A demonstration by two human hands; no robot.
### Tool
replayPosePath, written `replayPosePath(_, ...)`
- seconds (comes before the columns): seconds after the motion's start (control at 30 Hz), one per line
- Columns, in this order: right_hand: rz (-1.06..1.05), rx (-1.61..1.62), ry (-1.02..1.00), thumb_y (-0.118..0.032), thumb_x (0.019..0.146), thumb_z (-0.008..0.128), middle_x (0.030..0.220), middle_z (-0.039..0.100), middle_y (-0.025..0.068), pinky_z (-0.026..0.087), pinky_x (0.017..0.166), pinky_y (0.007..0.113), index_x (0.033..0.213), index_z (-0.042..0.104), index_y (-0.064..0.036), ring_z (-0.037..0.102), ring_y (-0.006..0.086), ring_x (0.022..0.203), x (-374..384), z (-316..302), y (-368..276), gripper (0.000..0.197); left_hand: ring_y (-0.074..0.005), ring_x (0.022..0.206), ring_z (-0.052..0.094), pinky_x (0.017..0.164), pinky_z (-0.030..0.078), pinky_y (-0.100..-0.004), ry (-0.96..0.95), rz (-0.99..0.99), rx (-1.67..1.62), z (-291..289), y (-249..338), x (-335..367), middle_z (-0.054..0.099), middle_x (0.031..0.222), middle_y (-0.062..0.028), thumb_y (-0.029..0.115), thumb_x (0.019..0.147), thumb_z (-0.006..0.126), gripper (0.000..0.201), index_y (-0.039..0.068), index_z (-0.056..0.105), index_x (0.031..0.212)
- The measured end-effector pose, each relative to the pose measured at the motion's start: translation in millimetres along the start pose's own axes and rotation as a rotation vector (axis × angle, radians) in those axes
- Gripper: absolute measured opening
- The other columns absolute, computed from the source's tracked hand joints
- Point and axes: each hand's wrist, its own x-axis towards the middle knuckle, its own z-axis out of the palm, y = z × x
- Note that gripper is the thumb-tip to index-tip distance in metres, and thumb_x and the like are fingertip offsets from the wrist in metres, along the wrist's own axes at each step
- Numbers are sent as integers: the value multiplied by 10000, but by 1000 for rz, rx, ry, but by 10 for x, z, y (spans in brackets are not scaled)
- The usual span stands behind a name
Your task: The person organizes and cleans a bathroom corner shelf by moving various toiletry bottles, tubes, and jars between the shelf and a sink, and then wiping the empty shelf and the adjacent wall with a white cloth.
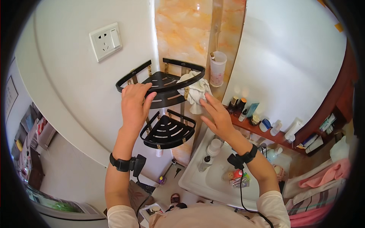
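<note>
A black two-rail corner shelf with slotted trays is fixed in the corner at the centre. My left hand grips its front left edge, fingers over the rim and thumb apart lower down. A crumpled whitish cloth hangs over the shelf's right rail, partly inside it. Against the cloth's right edge rest the fingertips of my right hand; its thumb is spread away from the fingers. Below sits a smaller black corner shelf, also slotted, with nothing of mine touching it.
A pinkish-white cup hangs on the marbled strip right of the shelf. Bottles and jars line a red-brown ledge under the mirror. The white washbasin holds more bottles. A socket plate is on the left wall.
</note>
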Motion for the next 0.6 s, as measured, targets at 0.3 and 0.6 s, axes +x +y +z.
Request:
replayPosePath(0.3,-73,164,-368,-79,917,463,1368,454,199,370,1022,407,1254,498,3,461,367,1226,704,221,327,348,-368,1090,554,931,441,-419,3,158,-190,323,334,-410,585,1181,-176,13,775,657,331,-8,610,1102)
replayPosePath(0.6,-81,106,-140,-112,898,526,1363,451,207,391,989,424,1252,508,-13,474,375,1187,459,207,311,368,-418,1302,364,1032,354,-489,-219,-31,177,774,366,31,373,1434,-174,134,862,583,572,70,389,1396)
